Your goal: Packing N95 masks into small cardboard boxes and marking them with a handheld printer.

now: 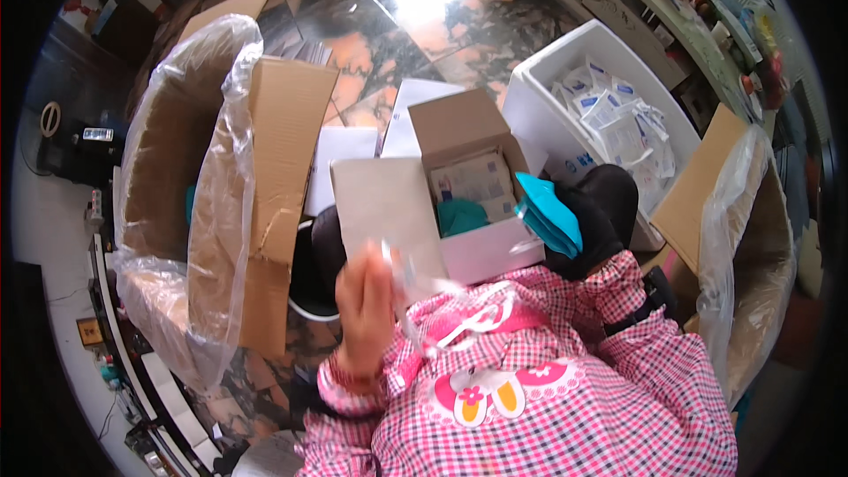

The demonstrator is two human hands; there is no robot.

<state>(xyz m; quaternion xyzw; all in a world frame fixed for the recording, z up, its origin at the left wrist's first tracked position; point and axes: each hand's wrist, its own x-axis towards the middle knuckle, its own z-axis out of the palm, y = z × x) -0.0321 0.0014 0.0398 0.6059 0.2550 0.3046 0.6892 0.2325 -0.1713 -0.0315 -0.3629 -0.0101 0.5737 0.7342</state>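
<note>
My left hand [365, 307] is raised before my chest at the left, fingers closed and smeared by motion. A blurred clear plastic piece [408, 287] shows at its fingertips. Beyond it, on my lap, stands an open white carton [490, 258] with its flaps spread. Inside the carton lie flat printed packets [477, 178] and a teal folded piece [461, 215]. Another folded teal piece [552, 215] rests on my right knee, against the carton's corner. My right sleeve [616, 278] reaches toward that knee, but the right hand itself does not show.
At the left stands a large plastic-lined cardboard box [265, 185]; another lined box [751, 238] is at the right. A white foam box [530, 71] holds many white packets [618, 115]. Behind it runs a cluttered shelf [654, 9]. A bucket [311, 305] sits beside my left leg.
</note>
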